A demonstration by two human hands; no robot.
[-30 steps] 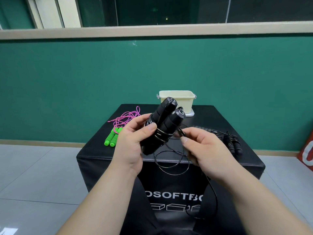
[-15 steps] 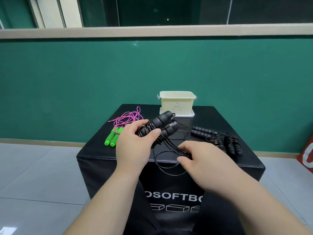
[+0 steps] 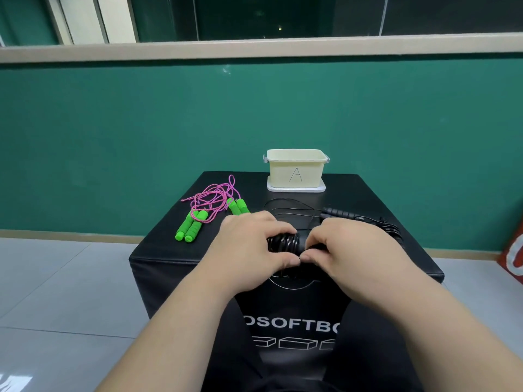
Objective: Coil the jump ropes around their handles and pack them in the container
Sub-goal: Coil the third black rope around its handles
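Your left hand (image 3: 254, 247) and right hand (image 3: 351, 250) are together at the near edge of the black soft box (image 3: 169, 250), thumbs almost touching, both clamped on the black jump rope (image 3: 284, 244). Left fingers curl over the wound handles. Right fingers curl in at the bundle's right end, probably pinching the cord tail, but your knuckles hide it, so I can't confirm. Coils show around the handles, yet a loose loop (image 3: 291, 285) hangs down the box's front face below your hands, so the winding looks unfinished.

The container (image 3: 295, 172), cream and marked A, sits at the far edge on a white lid (image 3: 295, 189), well apart from the bundle. Its inside is not visible from this angle. Green-handled jump ropes (image 3: 189, 229) with tangled pink cord (image 3: 212, 198) lie uncoiled to the left. A second black jump rope (image 3: 339, 213) lies just behind your right hand, with thin cord trailing near it.

Risks:
- The cord looks thin and springy, so wraps can pop off if either grip eases before the tail is tucked.
- The hanging loop can snag the box edge and drag wraps loose.
- Slack behind your hands could be crossed with the second rope, so lifting might pull both.
- The container looks light and sits at the far edge, so a hard push going in could shove it off.
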